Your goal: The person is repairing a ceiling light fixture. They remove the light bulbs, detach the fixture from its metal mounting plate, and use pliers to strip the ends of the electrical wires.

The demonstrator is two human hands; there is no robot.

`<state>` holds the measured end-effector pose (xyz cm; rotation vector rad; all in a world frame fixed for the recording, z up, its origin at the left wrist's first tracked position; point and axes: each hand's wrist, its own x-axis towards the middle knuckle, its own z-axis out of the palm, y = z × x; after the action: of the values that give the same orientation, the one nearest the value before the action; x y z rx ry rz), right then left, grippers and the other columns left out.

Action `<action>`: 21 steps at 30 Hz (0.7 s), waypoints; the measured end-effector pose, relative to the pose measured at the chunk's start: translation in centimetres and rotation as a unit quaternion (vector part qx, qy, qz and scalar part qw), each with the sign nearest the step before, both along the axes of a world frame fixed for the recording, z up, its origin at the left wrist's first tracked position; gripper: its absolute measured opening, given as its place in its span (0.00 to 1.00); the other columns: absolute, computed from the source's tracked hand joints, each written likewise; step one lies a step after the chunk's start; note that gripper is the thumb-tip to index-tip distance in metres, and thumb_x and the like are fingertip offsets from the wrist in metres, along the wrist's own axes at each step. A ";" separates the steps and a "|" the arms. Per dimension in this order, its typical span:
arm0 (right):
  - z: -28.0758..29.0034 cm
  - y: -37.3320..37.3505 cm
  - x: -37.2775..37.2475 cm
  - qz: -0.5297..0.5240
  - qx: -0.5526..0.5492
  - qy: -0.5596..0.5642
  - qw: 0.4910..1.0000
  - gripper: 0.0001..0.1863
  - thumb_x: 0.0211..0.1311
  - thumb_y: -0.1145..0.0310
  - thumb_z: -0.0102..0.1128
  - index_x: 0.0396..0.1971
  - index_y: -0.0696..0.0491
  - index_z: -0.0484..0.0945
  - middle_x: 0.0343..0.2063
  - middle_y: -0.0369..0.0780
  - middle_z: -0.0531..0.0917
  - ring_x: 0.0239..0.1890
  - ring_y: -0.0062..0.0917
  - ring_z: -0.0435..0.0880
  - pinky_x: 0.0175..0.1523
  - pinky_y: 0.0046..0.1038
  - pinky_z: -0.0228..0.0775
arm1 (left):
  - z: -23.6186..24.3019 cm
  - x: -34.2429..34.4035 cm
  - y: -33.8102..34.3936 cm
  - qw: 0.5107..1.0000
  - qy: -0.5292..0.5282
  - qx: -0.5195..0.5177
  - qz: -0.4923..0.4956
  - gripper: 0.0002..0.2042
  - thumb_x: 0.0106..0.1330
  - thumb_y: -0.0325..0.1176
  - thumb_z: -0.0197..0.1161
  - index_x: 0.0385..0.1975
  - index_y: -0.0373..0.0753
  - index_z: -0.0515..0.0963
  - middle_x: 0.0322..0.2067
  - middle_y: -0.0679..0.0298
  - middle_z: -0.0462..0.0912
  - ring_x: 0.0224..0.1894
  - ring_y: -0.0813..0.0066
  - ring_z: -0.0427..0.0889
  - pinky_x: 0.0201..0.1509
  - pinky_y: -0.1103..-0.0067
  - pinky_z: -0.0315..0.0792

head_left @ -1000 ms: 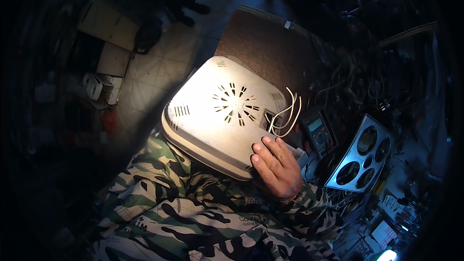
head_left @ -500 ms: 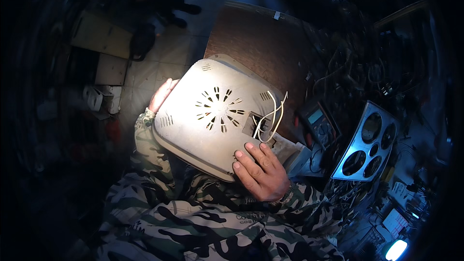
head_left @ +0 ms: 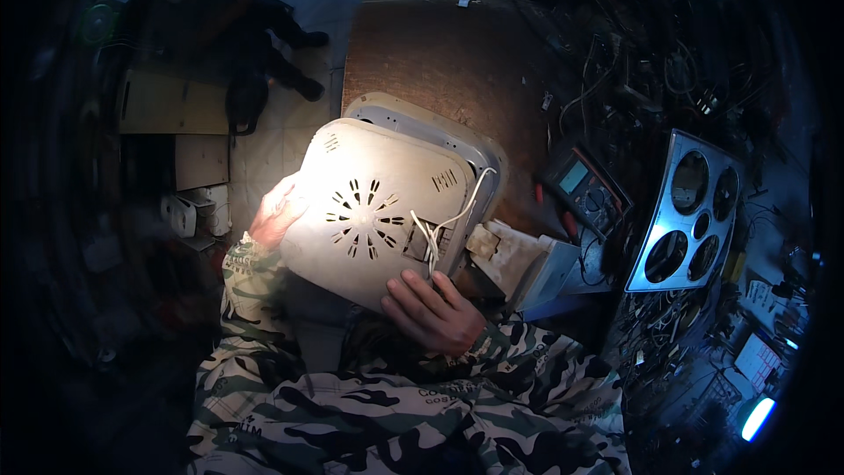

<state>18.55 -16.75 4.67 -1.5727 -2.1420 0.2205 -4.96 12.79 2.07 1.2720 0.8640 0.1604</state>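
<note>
A pale, rounded-square vented base cover point(head_left: 347, 158) is tilted in front of me, with a ring of slots in its middle. My left hand point(head_left: 277, 209) grips its left edge, the fingers partly behind it. Along the near right edge my right hand point(head_left: 435, 312) holds on, fingers over the face and thumb hidden. White wires point(head_left: 475, 198) come out of a square opening near that hand. Behind the cover, a matching appliance shell point(head_left: 409, 112) with a pale rim and greyish inside rests on the brown table point(head_left: 422, 44); most of its inside is hidden.
Right of the cover stands a dirty pale boxy part point(head_left: 519, 255). Past it lie a multimeter point(head_left: 576, 180) with a red probe point(head_left: 570, 227) and a metal plate point(head_left: 664, 222) with several round holes. Clutter fills the dark right side. Another person's legs point(head_left: 286, 31) show at upper left.
The cover has shifted left and toward me, away from the shell, whose inner edge now shows. Both hands moved with it. My view has also turned slightly.
</note>
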 end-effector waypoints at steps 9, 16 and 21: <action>-2.3 0.3 -1.7 -0.084 0.054 -0.013 0.995 0.20 0.79 0.60 0.51 0.65 0.46 0.78 0.65 0.39 0.80 0.68 0.30 0.77 0.74 0.42 0.62 | -3.4 -0.6 1.7 0.999 -0.037 0.007 0.032 0.34 0.68 0.36 0.67 0.72 0.27 0.64 0.65 0.53 0.76 0.67 0.66 0.74 0.72 0.71 0.66; -3.4 0.1 -2.3 -0.111 0.058 -0.021 0.992 0.19 0.80 0.59 0.51 0.64 0.43 0.79 0.65 0.36 0.80 0.68 0.28 0.77 0.74 0.41 0.61 | -3.8 1.0 1.9 1.000 -0.005 0.025 0.013 0.37 0.66 0.37 0.69 0.73 0.27 0.64 0.66 0.50 0.76 0.68 0.65 0.74 0.74 0.70 0.66; -3.5 -0.1 -2.1 -0.104 0.040 -0.008 0.994 0.22 0.80 0.59 0.46 0.68 0.47 0.75 0.69 0.40 0.77 0.73 0.32 0.73 0.76 0.42 0.61 | -3.9 1.0 2.2 1.000 0.019 0.016 0.017 0.38 0.65 0.36 0.71 0.72 0.27 0.65 0.66 0.50 0.75 0.68 0.65 0.75 0.73 0.69 0.67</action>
<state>16.42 -16.86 1.20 -1.7403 -1.9549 0.0515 -3.91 15.02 -1.82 1.2937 0.9195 0.1778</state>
